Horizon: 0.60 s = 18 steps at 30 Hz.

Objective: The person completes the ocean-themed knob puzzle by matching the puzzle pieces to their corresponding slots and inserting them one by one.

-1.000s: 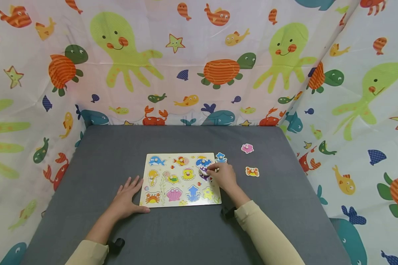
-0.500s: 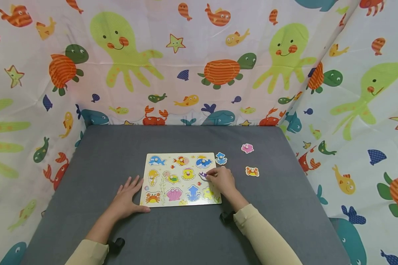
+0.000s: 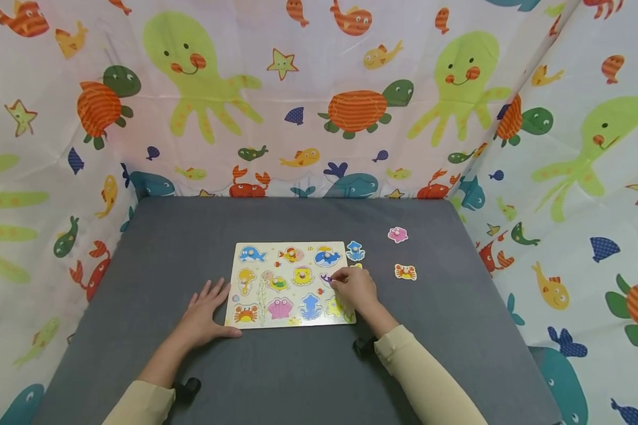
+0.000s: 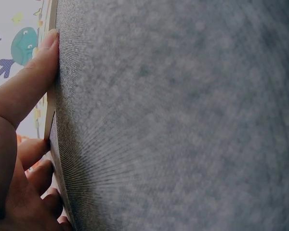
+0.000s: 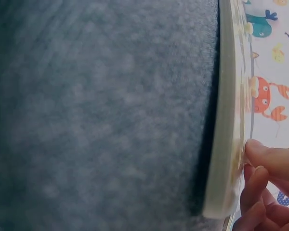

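Note:
A light wooden peg puzzle board (image 3: 292,294) with sea animal pictures lies on the grey table. My left hand (image 3: 204,313) is at its left side, fingers spread and straight, with the thumb (image 4: 48,45) against the board's edge. Over the right part of the board, my right hand (image 3: 358,292) pinches a purple puzzle piece (image 3: 326,278) between thumb and forefinger. Most of that piece is hidden by the fingers. In the right wrist view the fingertips are right at the board's top face. Knobbed pieces such as a blue whale (image 3: 326,257) and a yellow octopus (image 3: 302,275) sit on the board.
To the right of the board lie a blue squid piece (image 3: 355,251), a pink shell piece (image 3: 397,235) and an orange crab piece (image 3: 406,272). A yellow piece (image 3: 358,265) is partly hidden behind my right hand. A sea animal curtain (image 3: 298,88) encloses the table's back and sides.
My right hand has brought the purple piece down from above its printed purple spot, then stayed there with small finger movement. The left hand stays at the board. The head view has tilted slightly.

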Motion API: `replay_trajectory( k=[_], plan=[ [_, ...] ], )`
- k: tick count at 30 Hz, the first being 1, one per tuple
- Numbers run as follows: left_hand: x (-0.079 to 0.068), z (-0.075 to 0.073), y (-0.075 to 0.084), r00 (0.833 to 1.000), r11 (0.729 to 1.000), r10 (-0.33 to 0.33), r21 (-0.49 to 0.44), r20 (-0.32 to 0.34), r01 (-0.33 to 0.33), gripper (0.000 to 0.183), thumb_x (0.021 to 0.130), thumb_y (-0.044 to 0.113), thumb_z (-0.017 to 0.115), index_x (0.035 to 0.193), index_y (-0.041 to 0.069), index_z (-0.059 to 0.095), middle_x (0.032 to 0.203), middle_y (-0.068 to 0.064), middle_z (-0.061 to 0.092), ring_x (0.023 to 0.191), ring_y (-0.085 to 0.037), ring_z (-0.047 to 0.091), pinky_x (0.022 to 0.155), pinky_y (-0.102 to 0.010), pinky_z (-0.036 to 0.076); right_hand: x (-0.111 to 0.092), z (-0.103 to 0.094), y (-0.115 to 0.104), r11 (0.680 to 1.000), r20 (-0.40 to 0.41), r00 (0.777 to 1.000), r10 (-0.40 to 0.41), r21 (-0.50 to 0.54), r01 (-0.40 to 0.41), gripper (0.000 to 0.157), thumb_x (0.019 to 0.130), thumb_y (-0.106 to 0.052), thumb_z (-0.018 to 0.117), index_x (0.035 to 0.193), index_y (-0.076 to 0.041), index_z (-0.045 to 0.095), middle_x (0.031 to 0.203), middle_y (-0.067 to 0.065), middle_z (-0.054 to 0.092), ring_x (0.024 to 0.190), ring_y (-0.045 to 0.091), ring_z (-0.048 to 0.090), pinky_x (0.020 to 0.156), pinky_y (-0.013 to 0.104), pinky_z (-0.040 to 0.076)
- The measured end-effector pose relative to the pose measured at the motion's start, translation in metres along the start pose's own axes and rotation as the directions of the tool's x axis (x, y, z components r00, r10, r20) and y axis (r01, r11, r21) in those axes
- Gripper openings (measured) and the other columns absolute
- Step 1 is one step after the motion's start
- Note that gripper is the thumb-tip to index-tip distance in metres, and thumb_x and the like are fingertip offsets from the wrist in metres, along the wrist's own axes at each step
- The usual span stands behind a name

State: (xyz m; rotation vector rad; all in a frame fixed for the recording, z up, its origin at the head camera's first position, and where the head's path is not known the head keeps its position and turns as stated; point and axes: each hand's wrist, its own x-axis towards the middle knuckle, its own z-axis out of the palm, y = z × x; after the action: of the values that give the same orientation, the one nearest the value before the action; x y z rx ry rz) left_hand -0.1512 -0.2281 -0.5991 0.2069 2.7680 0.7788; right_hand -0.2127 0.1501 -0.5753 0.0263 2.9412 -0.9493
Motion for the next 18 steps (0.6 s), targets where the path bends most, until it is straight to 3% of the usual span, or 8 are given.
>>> replay_trajectory(
  k=[5,11,15,18],
  plan=[
    [0.0,-0.002,0.002,1.0,1.0,0.0,0.005,0.008,0.0,0.133,0.059,0.066,0.088,0.16,0.008,0.025,0.168,-0.019,0.016,0.155,-0.044,0.002,0.121,-0.068,0.002,0.004,-0.002,0.004,0.998,0.064,0.997,-0.052,-0.038,0.055,0.008,0.089,-0.026,0.079,0.097,-0.023,0.08,0.091,-0.006,0.072,0.078,0.013,0.059,0.071,0.036,0.047],
    [0.0,-0.004,0.004,1.0,1.0,0.014,-0.001,0.004,-0.014,0.132,0.06,0.066,0.088,0.16,0.008,0.025,0.168,-0.019,0.016,0.155,-0.044,0.002,0.121,-0.068,0.003,0.009,-0.009,0.01,0.987,0.157,0.975,-0.154,-0.027,0.161,0.014,0.089,-0.023,0.079,0.103,-0.02,0.08,0.095,-0.004,0.068,0.078,0.013,0.056,0.069,0.031,0.045],
    [-0.001,-0.004,0.004,1.0,1.0,0.016,0.003,0.001,-0.016,0.132,0.059,0.066,0.088,0.16,0.007,0.026,0.168,-0.02,0.017,0.155,-0.045,0.003,0.121,-0.068,0.004,0.008,-0.015,0.012,0.986,0.141,0.975,-0.169,0.018,0.169,0.018,0.088,-0.021,0.08,0.106,-0.018,0.08,0.098,-0.002,0.071,0.079,0.013,0.057,0.069,0.029,0.047],
    [-0.001,-0.003,0.003,1.0,1.0,0.013,0.004,0.005,-0.013,0.133,0.059,0.066,0.088,0.16,0.008,0.025,0.168,-0.02,0.016,0.155,-0.045,0.002,0.121,-0.068,0.003,0.007,-0.024,0.015,0.988,0.07,0.986,-0.149,0.048,0.146,0.019,0.088,-0.02,0.079,0.107,-0.016,0.079,0.1,-0.001,0.073,0.076,0.014,0.057,0.064,0.028,0.049]
  ],
)
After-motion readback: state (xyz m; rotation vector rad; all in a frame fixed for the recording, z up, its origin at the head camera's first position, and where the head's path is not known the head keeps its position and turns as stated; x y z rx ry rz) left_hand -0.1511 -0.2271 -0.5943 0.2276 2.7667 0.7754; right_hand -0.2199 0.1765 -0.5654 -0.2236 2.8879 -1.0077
